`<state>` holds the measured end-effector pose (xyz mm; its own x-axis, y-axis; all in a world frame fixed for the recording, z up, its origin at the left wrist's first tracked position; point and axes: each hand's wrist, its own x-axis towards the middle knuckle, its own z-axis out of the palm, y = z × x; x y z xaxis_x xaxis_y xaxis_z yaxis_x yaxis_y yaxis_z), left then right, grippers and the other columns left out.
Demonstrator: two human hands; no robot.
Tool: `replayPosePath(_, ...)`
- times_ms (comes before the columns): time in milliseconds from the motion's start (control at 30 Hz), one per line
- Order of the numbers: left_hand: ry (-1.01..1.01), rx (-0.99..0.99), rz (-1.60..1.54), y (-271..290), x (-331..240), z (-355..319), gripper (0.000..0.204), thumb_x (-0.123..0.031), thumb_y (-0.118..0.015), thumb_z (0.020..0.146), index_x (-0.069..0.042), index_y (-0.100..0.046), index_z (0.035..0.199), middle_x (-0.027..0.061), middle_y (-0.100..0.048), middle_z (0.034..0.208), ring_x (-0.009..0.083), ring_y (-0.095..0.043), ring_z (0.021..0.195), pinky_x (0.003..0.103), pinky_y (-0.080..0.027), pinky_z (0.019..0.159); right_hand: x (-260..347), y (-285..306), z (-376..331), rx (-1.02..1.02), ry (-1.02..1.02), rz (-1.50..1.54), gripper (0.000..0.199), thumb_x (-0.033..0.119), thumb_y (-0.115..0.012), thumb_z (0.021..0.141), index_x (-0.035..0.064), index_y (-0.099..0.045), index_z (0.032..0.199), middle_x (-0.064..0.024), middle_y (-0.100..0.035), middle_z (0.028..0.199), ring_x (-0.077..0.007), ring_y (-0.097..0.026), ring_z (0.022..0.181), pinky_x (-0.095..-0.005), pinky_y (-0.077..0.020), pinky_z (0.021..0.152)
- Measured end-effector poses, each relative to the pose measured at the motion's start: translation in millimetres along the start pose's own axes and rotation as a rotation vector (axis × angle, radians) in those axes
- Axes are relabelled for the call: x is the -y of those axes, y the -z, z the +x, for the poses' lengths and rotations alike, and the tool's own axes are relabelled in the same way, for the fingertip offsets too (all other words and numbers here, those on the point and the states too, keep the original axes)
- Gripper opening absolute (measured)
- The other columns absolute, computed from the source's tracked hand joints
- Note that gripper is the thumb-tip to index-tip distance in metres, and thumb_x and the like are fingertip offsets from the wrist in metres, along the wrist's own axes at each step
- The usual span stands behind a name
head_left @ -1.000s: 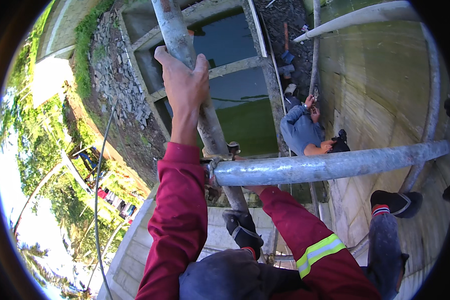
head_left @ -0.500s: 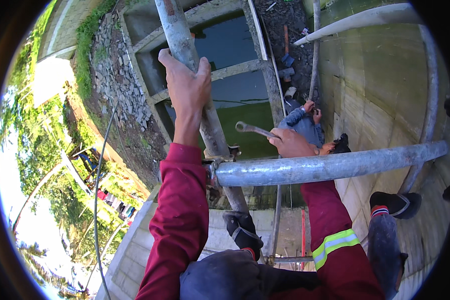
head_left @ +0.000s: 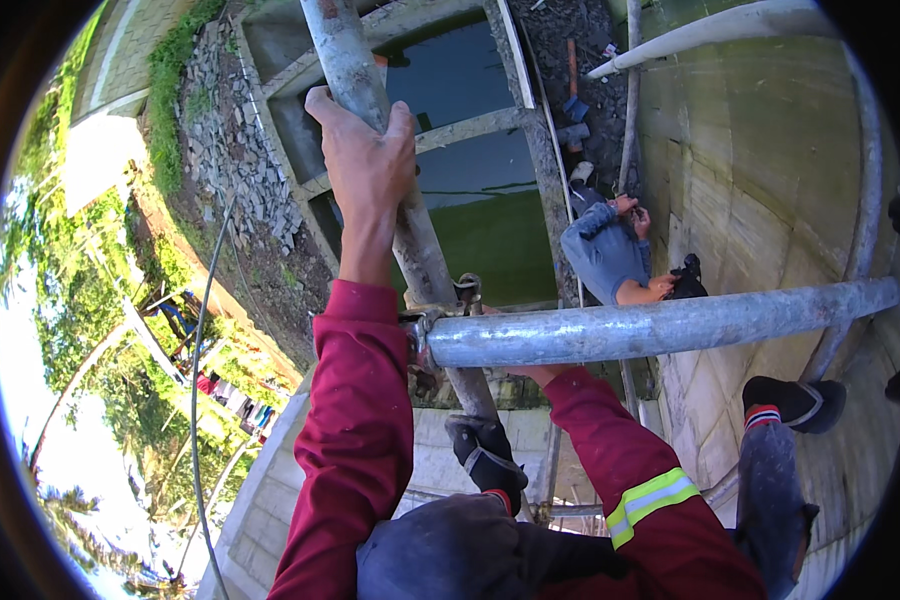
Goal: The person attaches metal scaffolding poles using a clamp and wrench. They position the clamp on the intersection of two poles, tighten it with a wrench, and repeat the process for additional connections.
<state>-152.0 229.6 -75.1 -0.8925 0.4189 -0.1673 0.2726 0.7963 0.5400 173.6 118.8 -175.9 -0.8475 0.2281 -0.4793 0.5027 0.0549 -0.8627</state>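
My left hand (head_left: pixel 367 165) is wrapped around a weathered steel scaffold tube (head_left: pixel 425 255) that slopes down past my foot. Crossing in front of it is a thicker-looking galvanized pipe (head_left: pixel 650 328), joined near the tube by a rusty scaffold clamp (head_left: pixel 420 340). A bolt end of the coupling (head_left: pixel 467 288) sticks up beside the crossing. My right hand (head_left: pixel 538 373) is behind and below the galvanized pipe, close to the clamp. Its fingers are hidden by the pipe, and the wrench seen earlier cannot be made out.
Far below, a co-worker (head_left: pixel 610 250) in a grey-blue top bends beside a concrete wall (head_left: pixel 740 180). Water-filled concrete basins (head_left: pixel 490 235) lie under the tube. My shoes (head_left: pixel 485 455) rest high on the scaffold. A dark cable (head_left: pixel 198 400) hangs at left; a shovel (head_left: pixel 574 85) lies below.
My right hand has moved left and down behind the galvanized pipe, taking the wrench out of sight. My left hand keeps its hold. The co-worker below now shows more fully.
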Motion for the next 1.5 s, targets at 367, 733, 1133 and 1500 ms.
replayPosePath(367,-0.066,-0.006,-0.047,-4.4,0.2,0.5,0.059,-0.017,-0.071,0.085,0.003,-0.034,0.126,0.0283,-0.063,0.104,0.04,-0.067,0.089,0.047,-0.052,0.082,-21.7,-16.4,-10.2,-0.096,0.132,-0.071,0.036,0.034,-0.063,0.095,0.0142,-0.06,0.125,-0.0122,-0.068,0.116,-0.0331,-0.064,0.105,-0.0468,-0.0484,0.091)
replayPosePath(733,-0.049,-0.027,-0.023,-5.7,3.9,4.1,0.059,-0.02,-0.071,0.085,0.003,-0.034,0.125,0.029,-0.063,0.101,0.0431,-0.066,0.089,0.048,-0.052,0.082,32.2,157.4,51.0,0.118,-0.129,-0.358,0.031,0.031,-0.055,0.1,0.0064,-0.059,0.118,-0.0042,-0.068,0.074,-0.0264,-0.066,0.064,-0.046,-0.0469,0.061)
replayPosePath(1133,-0.061,-0.019,-0.016,-3.5,1.5,1.1,0.063,-0.02,-0.072,0.085,0.004,-0.033,0.129,0.0294,-0.063,0.104,0.0427,-0.066,0.093,0.047,-0.052,0.084,-25.3,14.2,-7.9,0.062,-0.009,-0.078,0.044,0.038,-0.064,0.094,0.0108,-0.059,0.128,-0.0125,-0.065,0.121,-0.03,-0.062,0.112,-0.0437,-0.0478,0.096)
replayPosePath(1500,-0.109,-0.017,-0.044,-1.4,-4.9,-0.3,0.06,-0.019,-0.072,0.084,0.004,-0.034,0.124,0.0297,-0.063,0.104,0.0413,-0.066,0.092,0.047,-0.052,0.085,15.3,-14.8,4.8,0.098,-0.023,-0.078,0.048,0.036,-0.063,0.094,0.0108,-0.057,0.134,-0.0145,-0.062,0.131,-0.0329,-0.06,0.117,-0.0465,-0.0451,0.104)
